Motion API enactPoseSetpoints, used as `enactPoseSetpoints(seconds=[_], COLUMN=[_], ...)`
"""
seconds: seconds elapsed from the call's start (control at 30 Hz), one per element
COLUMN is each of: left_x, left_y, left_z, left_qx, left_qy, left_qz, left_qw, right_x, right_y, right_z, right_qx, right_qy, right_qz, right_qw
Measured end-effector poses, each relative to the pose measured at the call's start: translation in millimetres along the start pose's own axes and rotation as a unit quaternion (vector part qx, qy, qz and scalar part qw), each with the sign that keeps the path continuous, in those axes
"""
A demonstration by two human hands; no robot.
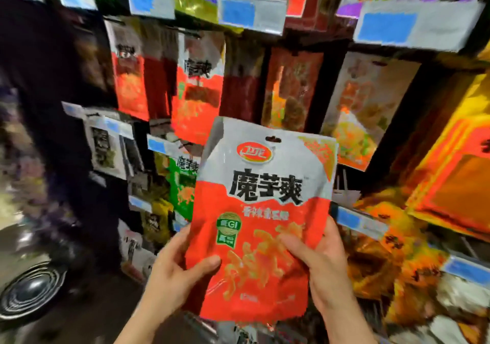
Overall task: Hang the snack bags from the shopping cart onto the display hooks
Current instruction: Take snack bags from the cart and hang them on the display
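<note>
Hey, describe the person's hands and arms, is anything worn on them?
Both hands are bare: the left hand and right hand show no gloves, rings or watch. The forearms are uncovered as far as the frame shows; no sleeves are visible.

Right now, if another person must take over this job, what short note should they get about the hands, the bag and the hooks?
Left hand: grips the lower left edge of the red and white snack bag, thumb on its front.
Right hand: grips the lower right edge of the same bag.
The bag is upright in front of the display, its hang hole on top, not on any hook.
A matching bag already hangs on the rack above left.
Left to do: hang this bag. The cart is not clearly in view.
</note>
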State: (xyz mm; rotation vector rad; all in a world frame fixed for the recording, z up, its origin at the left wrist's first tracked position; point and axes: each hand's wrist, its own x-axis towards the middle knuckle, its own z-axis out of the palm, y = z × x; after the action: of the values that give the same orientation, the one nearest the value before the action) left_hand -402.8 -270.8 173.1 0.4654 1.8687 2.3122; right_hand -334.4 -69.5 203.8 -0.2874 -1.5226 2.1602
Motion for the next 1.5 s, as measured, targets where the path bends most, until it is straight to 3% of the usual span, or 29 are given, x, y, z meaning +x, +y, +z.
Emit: enactPoseSetpoints(seconds=[0.13,0.37,0.57,0.77,1.17,1.37,1.5], left_x=[6,53,137,204,257,269,272], left_y=[10,23,43,59,64,55,54], left_z=[-34,-103,-196,-267,-290,-314,-318], left_qx=[-0.006,-0.066,-0.056,-0.068,-0.133,-0.124,-0.124], left_qy=[0.066,0.083,0.023,-0.024,-0.096,-0.059,-0.048], left_qz=[0.017,0.056,0.069,0.025,-0.032,-0.026,-0.015], left_qw=[0.998,0.993,0.996,0.997,0.986,0.99,0.991], right_x=[21,60,98,124,145,154,167], right_y=[5,22,56,84,78,43,22], right_z=[47,143,239,315,333,307,302], right_qx=[-0.003,0.019,0.043,0.051,0.035,0.031,0.012], right_qy=[-0.048,-0.084,-0.019,0.056,0.124,0.137,0.126], right_qz=[-0.004,-0.033,-0.066,-0.078,-0.131,-0.196,-0.195], right_qw=[0.999,0.996,0.997,0.994,0.983,0.971,0.973])
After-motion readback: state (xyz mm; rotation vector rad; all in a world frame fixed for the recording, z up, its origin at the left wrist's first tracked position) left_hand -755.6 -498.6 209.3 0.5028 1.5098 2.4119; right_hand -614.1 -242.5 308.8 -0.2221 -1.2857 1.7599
